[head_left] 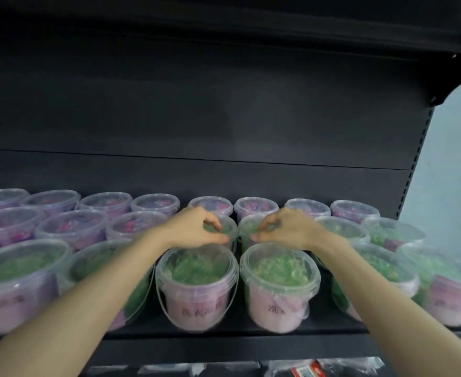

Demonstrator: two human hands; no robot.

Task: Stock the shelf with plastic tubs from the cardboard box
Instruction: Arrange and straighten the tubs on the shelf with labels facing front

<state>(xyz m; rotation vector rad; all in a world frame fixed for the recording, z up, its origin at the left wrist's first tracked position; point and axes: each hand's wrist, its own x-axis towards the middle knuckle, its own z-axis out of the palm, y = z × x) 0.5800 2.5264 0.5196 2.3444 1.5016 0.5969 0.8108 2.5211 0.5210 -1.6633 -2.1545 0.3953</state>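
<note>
The black shelf [224, 346] is carrying three rows of clear plastic tubs, purple-filled at the back and left, green-topped at the front and right. The left hand [196, 229] is reaching over a front tub [196, 284]. Its grip is holding the lid rim of a middle-row tub [230, 230], fingers and thumb curled round it. Just beside it, the right hand [286, 229] is gripping the neighbouring tub [245, 231] likewise, behind a second front tub [278, 287]. Both held tubs are sitting in the middle row, nearly touching.
</note>
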